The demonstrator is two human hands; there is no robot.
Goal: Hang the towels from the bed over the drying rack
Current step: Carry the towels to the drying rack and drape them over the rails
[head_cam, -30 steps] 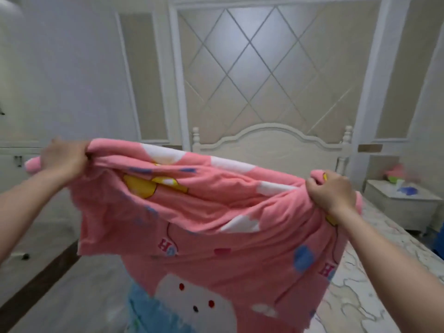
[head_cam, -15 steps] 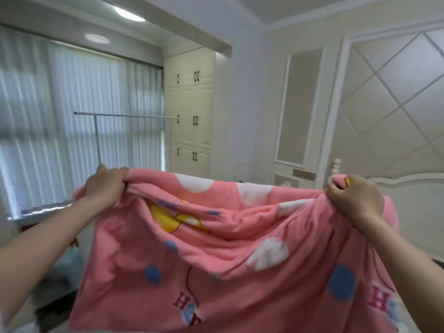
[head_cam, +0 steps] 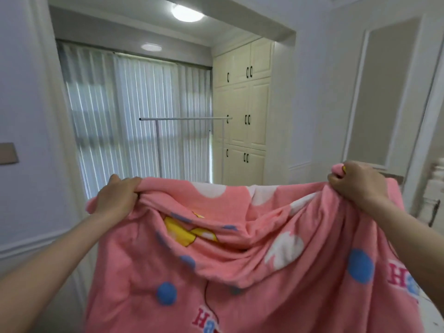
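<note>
A person's left hand (head_cam: 117, 197) and right hand (head_cam: 353, 186) are each gripping a bunched top edge of a pink towel (head_cam: 240, 255) sagging across the lower frame, while the drying rack (head_cam: 185, 119) is standing bare at centre, well apart; the slack middle may be bunching on the rail.

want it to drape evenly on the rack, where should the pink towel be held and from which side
Hold the pink towel by its top edge near the two upper corners, coming from above with knuckles up, as the left hand and right hand do now. Spread that wide, the rest hangs below, but the middle sags in folds, so a slightly wider pull would probably flatten the edge before it goes over the rack's bar.
</note>
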